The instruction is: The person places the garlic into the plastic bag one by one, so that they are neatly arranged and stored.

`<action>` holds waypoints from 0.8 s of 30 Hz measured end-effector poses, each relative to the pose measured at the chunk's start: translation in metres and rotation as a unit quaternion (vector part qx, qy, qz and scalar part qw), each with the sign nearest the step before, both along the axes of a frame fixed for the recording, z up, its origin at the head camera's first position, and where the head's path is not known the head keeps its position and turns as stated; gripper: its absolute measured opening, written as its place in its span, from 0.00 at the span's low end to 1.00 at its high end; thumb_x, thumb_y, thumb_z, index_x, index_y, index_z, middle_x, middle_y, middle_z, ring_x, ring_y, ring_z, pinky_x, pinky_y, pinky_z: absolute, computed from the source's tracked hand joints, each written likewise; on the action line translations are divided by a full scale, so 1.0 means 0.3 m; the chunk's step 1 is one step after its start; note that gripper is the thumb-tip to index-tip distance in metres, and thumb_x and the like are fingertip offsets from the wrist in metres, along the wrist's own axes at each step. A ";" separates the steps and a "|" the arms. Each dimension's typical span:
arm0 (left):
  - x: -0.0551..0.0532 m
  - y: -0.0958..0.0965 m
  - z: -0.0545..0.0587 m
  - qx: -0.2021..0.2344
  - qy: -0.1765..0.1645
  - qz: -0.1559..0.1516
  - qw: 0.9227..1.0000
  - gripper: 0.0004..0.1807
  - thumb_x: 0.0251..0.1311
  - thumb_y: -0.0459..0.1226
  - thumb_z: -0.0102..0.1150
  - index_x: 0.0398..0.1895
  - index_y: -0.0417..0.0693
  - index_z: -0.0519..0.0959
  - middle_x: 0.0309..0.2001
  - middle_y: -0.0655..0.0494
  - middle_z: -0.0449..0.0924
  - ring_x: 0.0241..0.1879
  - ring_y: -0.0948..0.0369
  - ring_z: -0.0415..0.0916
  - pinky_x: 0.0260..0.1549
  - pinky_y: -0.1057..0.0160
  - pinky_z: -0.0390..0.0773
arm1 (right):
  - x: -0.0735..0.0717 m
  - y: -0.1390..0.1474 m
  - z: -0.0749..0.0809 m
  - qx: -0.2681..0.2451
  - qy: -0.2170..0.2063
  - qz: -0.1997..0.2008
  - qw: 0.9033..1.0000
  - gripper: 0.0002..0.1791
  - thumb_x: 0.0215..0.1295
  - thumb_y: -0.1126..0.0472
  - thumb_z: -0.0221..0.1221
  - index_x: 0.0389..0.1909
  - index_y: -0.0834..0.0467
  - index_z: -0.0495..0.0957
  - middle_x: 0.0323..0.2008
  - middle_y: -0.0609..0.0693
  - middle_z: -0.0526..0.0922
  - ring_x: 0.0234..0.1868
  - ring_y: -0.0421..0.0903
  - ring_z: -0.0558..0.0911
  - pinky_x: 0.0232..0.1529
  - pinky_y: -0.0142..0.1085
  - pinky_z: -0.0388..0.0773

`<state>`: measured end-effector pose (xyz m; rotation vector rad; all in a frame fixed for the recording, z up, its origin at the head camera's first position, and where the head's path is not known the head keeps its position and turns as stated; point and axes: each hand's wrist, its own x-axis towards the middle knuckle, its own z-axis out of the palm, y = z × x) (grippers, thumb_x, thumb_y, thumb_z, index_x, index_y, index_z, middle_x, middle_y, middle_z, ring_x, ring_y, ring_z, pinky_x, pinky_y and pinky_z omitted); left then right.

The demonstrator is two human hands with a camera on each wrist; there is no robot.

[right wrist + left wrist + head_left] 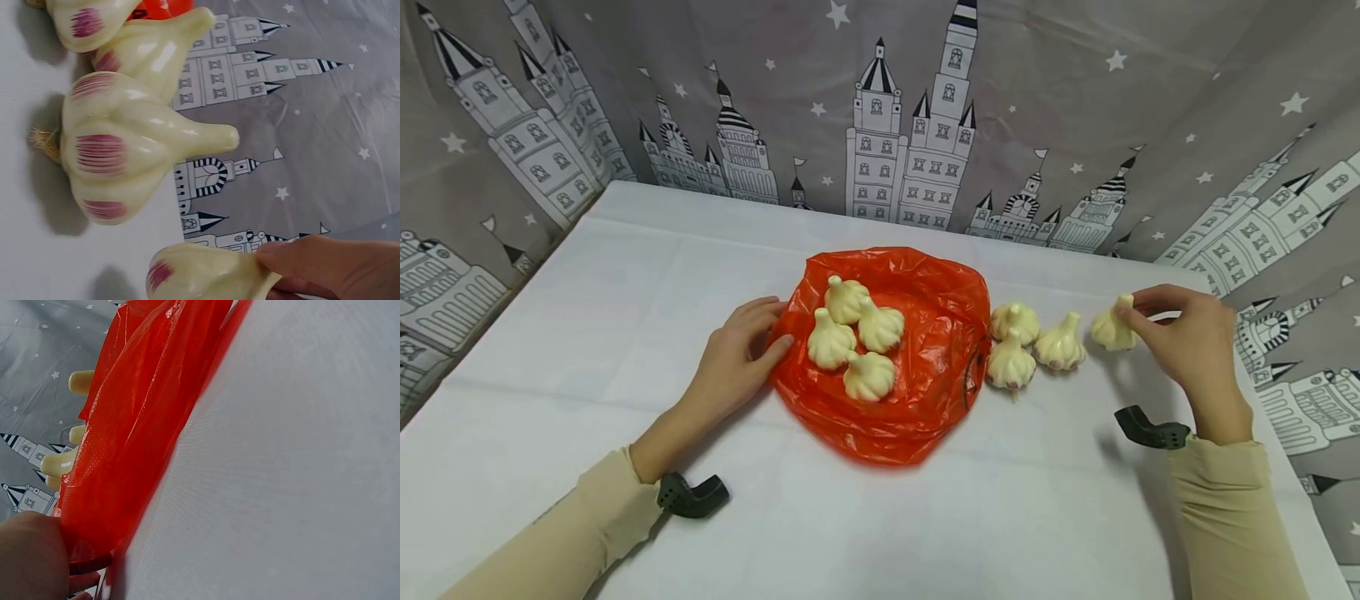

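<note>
A red plastic bag (925, 367) lies spread with its mouth up, and several garlic bulbs (831, 340) sit in its left half. My left hand (739, 350) grips the bag's left rim between thumb and fingers; the left wrist view shows the thumb against the red film (125, 456). At the right, my right hand (1187, 333) pinches one garlic bulb (1112, 327) by its neck. In the right wrist view this bulb (200, 272) shows a purple patch, and its shadow falls apart from it on the white surface.
Three more garlic bulbs stand right of the bag: a rear one (1015, 321), a front one (1011, 363) and one further right (1060, 343). They rest on a white-covered table (715, 233). Behind it hangs a grey curtain (1045, 67) printed with castles and stars.
</note>
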<state>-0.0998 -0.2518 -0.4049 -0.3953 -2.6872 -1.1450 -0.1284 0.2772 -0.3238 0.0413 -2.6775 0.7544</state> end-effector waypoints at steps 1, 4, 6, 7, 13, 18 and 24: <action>-0.001 0.000 -0.001 0.000 0.000 0.000 1.000 0.08 0.70 0.34 0.63 0.46 0.39 0.85 0.68 0.40 0.79 0.74 0.44 0.68 0.71 0.33 0.67 | 0.001 0.003 0.003 -0.007 0.001 -0.007 1.000 0.13 0.66 0.54 0.70 0.42 0.60 0.91 0.25 0.11 0.76 0.24 0.09 0.71 0.40 0.22 0.63; -0.001 -0.001 -0.002 0.000 0.001 0.001 1.000 0.08 0.70 0.34 0.63 0.46 0.38 0.85 0.67 0.40 0.79 0.74 0.44 0.68 0.71 0.33 0.67 | 0.004 0.006 0.009 -0.019 0.003 -0.023 1.000 0.14 0.66 0.54 0.69 0.43 0.62 0.90 0.24 0.05 0.69 0.23 0.09 0.70 0.53 0.33 0.62; -0.002 -0.001 -0.003 -0.001 0.000 0.001 1.000 0.08 0.70 0.33 0.63 0.46 0.38 0.85 0.68 0.40 0.79 0.74 0.44 0.68 0.71 0.34 0.67 | 0.006 0.006 0.012 -0.026 0.005 -0.034 0.999 0.15 0.66 0.54 0.68 0.44 0.62 0.90 0.23 0.05 0.68 0.23 0.09 0.69 0.54 0.44 0.57; -0.002 -0.001 -0.004 -0.001 -0.001 0.001 1.000 0.08 0.70 0.33 0.63 0.46 0.38 0.85 0.68 0.40 0.79 0.74 0.44 0.68 0.72 0.34 0.67 | 0.006 0.005 0.014 -0.029 0.006 -0.038 0.999 0.16 0.66 0.54 0.68 0.44 0.62 0.90 0.23 0.05 0.68 0.23 0.09 0.69 0.56 0.47 0.57; 0.002 0.001 0.005 0.000 -0.006 0.000 1.000 0.09 0.70 0.34 0.63 0.47 0.38 0.84 0.68 0.39 0.78 0.74 0.43 0.68 0.72 0.33 0.67 | 0.010 -0.016 0.033 -0.051 0.014 -0.052 0.997 0.17 0.66 0.53 0.69 0.46 0.61 0.90 0.23 0.07 0.70 0.23 0.10 0.71 0.62 0.45 0.55; 0.005 0.001 0.012 0.002 -0.008 0.000 1.000 0.09 0.70 0.34 0.62 0.48 0.38 0.85 0.68 0.40 0.78 0.74 0.43 0.68 0.71 0.33 0.67 | 0.019 -0.052 0.065 -0.048 0.041 -0.054 0.997 0.14 0.65 0.52 0.71 0.44 0.58 0.91 0.25 0.08 0.73 0.25 0.12 0.73 0.45 0.18 0.66; 0.004 0.001 0.008 0.004 -0.011 0.003 1.000 0.09 0.70 0.34 0.62 0.47 0.38 0.85 0.68 0.40 0.78 0.74 0.43 0.68 0.71 0.33 0.67 | 0.030 -0.096 0.098 -0.062 0.064 -0.035 0.995 0.13 0.65 0.52 0.71 0.42 0.58 0.91 0.26 0.09 0.74 0.25 0.12 0.75 0.47 0.20 0.65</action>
